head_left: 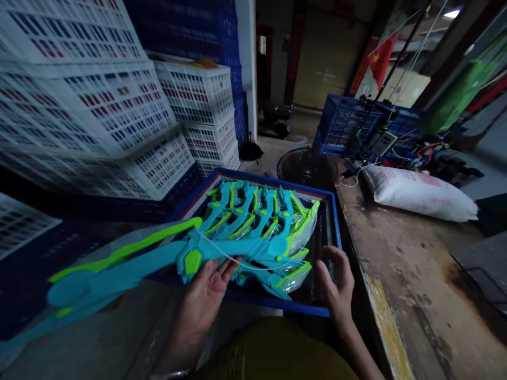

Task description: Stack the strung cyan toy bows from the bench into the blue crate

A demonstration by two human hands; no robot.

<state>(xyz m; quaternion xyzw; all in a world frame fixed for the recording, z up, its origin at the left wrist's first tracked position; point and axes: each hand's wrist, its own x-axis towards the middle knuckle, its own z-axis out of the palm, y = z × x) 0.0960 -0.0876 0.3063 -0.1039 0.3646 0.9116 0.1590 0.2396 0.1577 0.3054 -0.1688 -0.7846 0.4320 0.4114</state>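
Note:
A long turquoise toy bow (233,248) with lime-green parts and a thin white string stretches from the left edge to above the crate. My left hand (208,287) supports it from below near its middle, palm up, with the fingertips partly hidden behind it. My right hand (336,279) is open beside the bow's right end, thumb and curved fingers apart, holding nothing. Several more toy bows (247,203) in the same colours lie side by side in a blue crate (337,224), some with clear plastic film about them.
White slatted crates (122,100) are stacked at the left, with blue crates (184,24) behind. A worn wooden table (400,253) runs along the right, bearing a white sack (423,192). Beyond the crate stands a round dark fan (307,166). Farther back are another blue crate (348,124) and a red flag (382,60).

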